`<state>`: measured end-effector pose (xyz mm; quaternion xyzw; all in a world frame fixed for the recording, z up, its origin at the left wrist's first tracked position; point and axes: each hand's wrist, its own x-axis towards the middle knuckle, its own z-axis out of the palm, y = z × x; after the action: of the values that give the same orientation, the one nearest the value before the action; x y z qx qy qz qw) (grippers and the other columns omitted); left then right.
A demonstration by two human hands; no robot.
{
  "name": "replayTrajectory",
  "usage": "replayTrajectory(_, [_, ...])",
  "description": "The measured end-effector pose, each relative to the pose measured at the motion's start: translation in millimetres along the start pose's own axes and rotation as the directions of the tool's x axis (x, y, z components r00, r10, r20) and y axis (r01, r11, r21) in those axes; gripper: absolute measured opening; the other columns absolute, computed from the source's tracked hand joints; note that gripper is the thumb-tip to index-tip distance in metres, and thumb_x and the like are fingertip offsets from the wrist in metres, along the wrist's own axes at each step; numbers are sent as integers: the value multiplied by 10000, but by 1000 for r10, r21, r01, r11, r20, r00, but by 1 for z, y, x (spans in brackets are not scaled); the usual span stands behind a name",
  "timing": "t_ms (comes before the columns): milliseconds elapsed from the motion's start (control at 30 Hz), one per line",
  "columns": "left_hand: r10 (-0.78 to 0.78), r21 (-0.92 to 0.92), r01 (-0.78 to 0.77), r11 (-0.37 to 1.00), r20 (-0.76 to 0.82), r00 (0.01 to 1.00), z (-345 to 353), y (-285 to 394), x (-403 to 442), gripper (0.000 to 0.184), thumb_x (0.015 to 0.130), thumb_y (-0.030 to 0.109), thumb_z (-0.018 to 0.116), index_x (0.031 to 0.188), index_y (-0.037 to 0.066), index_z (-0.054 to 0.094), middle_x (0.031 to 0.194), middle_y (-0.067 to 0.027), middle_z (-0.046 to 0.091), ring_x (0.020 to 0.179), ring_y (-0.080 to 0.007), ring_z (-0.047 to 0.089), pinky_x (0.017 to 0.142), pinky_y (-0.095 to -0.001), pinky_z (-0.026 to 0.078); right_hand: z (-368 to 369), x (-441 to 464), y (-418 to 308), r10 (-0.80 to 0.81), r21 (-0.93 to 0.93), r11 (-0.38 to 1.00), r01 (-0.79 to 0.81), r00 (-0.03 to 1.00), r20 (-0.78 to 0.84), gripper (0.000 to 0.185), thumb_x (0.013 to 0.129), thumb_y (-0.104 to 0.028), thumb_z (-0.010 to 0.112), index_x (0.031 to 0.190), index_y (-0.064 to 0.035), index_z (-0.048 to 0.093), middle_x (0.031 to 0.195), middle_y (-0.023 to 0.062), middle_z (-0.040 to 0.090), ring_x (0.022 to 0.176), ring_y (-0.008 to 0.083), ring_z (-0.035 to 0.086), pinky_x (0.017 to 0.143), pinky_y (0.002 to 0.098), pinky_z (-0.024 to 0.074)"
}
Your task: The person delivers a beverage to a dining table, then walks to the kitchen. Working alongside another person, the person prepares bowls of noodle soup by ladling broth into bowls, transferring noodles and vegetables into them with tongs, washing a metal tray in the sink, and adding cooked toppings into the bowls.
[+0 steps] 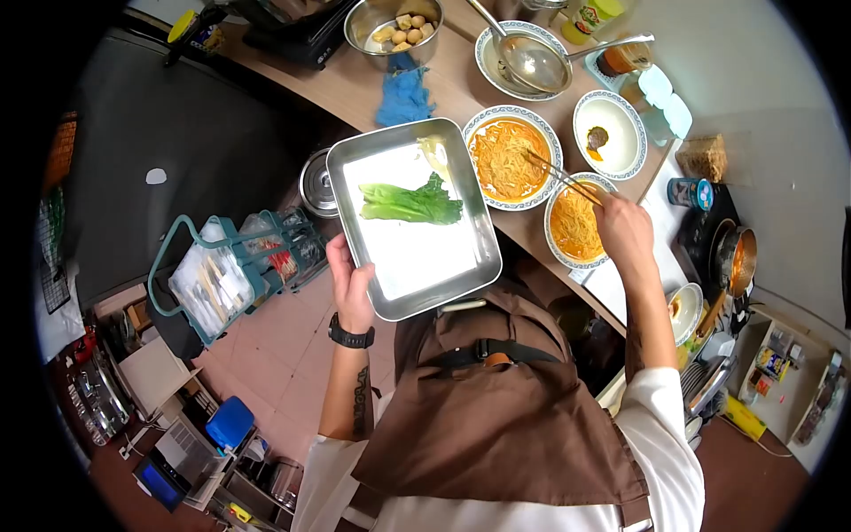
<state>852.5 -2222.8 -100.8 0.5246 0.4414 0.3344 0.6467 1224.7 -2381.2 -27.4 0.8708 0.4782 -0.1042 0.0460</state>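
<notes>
My left hand (351,282) grips the near left edge of a rectangular metal tray (417,303), thumb over the rim. Leafy greens (411,200) lie in the tray, with a few pale pieces (434,154) by its far corner. In my right hand (624,229) is a pair of chopsticks (567,177), closed between the fingers. Their tips reach over the noodles (509,158) in a patterned bowl (477,119); whether they touch is unclear. Below my right hand stands a second noodle bowl (551,241), partly covered by the hand.
Along the counter are a pot of round pieces (355,35), a blue cloth (404,96), a strainer (535,64) resting over a bowl, and a bowl with dark paste (622,122). A pan (737,259) sits at right. On the left is a teal caddy (213,319).
</notes>
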Motion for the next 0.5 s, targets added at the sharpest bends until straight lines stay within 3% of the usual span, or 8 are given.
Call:
replayTrajectory(67, [-2,-3,2,1000,4,1000,7,8,0,539,861,141,508,1364,0,374,1259,-130,516,1152,-188,488,1025,-325,376,13,6,9,-48,-9,999,48,999,-9,213,904,-165,600,1074,-75,691,940,147,705,845,353,682,759,471,533])
replayTrajectory(200, [-13,-6,13,1000,50,999,10,10,-1,550,855,125,509,1370,0,361,1266,-129,509,1154,-180,485,1018,-320,384,-29,-14,6,21,63,998,-18,998,-52,241,910,-182,612,1116,-88,695,942,144,702,850,361,679,758,471,525])
replayTrajectory(233, [-20,-33,21,999,37,999,15,11,-2,564,850,118,517,1378,0,355,1264,-128,511,1145,-180,490,1013,-323,391,-41,-20,5,4,136,991,9,996,-94,234,906,-174,629,1103,-70,701,921,151,697,830,366,676,741,457,527])
replayTrajectory(300, [37,26,-39,999,49,998,22,11,-2,583,837,105,523,1383,-1,352,1256,-128,518,1135,-185,498,1011,-329,397,-64,-30,-7,27,254,967,-23,1000,-11,225,890,-152,659,1083,-46,708,919,164,700,822,365,678,738,436,531])
replayTrajectory(433, [36,-42,-30,999,137,990,33,13,-1,613,821,93,545,1385,-4,325,1274,-158,500,1178,-215,495,1043,-356,398,-55,-33,-28,-209,473,860,194,978,-21,212,868,-127,681,1053,-27,710,935,171,707,830,358,683,754,418,540])
replayTrajectory(500, [52,-29,-48,998,144,988,40,15,0,626,810,106,544,1386,-7,329,1266,-156,506,1162,-211,501,1040,-352,394,-50,-33,-40,-303,410,866,286,953,-26,217,866,-142,681,1053,-37,707,927,162,702,810,364,678,742,434,540])
